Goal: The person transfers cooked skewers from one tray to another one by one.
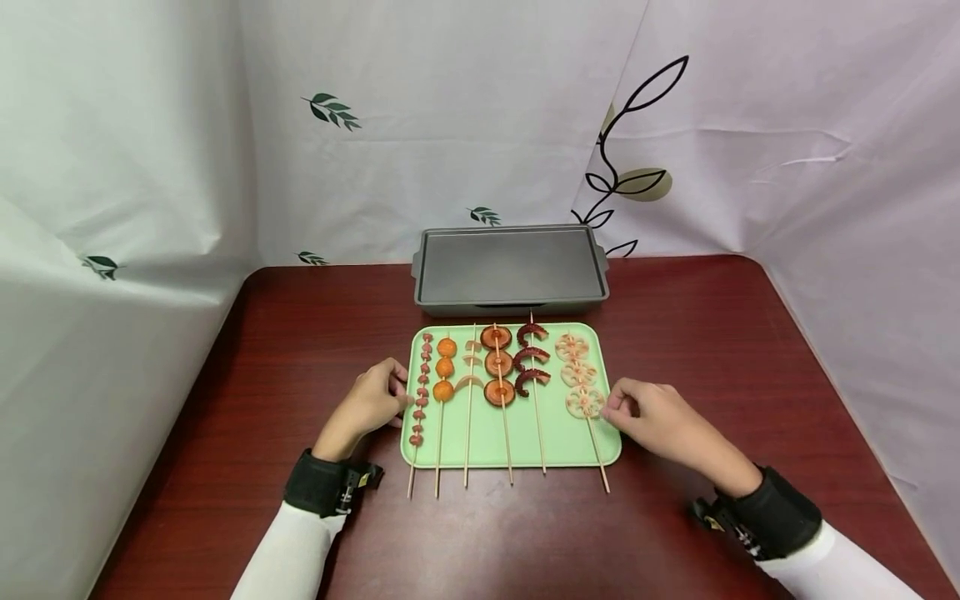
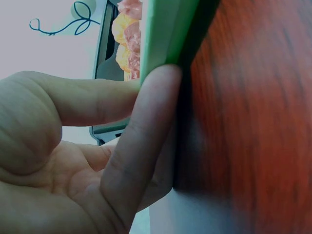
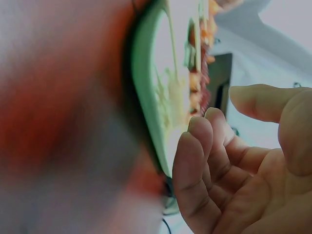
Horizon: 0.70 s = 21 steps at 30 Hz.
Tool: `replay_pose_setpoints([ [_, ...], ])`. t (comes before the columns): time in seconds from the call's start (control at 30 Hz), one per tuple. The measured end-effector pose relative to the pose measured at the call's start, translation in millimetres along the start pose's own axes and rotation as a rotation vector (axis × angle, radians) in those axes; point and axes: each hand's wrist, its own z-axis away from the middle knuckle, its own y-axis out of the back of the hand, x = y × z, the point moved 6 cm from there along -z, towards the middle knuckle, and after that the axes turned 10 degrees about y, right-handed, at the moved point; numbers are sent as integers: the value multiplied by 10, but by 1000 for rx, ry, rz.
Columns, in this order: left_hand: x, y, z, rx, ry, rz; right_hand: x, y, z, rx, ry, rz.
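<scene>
A green tray (image 1: pixel 517 437) lies on the dark red table (image 1: pixel 300 333) and carries several wooden skewers of food; the lotus-root skewer (image 1: pixel 578 375) is the rightmost and the small sausage-bead skewer (image 1: pixel 421 392) the leftmost. My left hand (image 1: pixel 392 393) is at the tray's left rim (image 2: pixel 165 29). In the left wrist view a finger (image 2: pixel 146 126) presses that rim from the side while the thumb reaches over it. My right hand (image 1: pixel 621 408) rests by the tray's right rim (image 3: pixel 141 87), its fingers (image 3: pixel 195 156) loosely curled, a little apart from the rim and holding nothing.
A grey rectangular griddle pan (image 1: pixel 510 267) stands just behind the tray, almost touching it. The skewer sticks overhang the tray's near edge. White printed cloth walls close in the table at the back and both sides. Bare tabletop lies left, right and in front of the tray.
</scene>
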Motion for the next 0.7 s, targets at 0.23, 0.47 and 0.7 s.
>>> replay_pose_setpoints([
  [0.23, 16, 5, 1, 1, -10, -5, 26, 229, -136, 67, 12, 66],
  [0.47, 1, 0, -8, -5, -2, -13, 149, 295, -273, 121, 43, 136],
  [0.7, -2, 5, 27, -41, 14, -14, 263, 340, -330, 137, 120, 184],
])
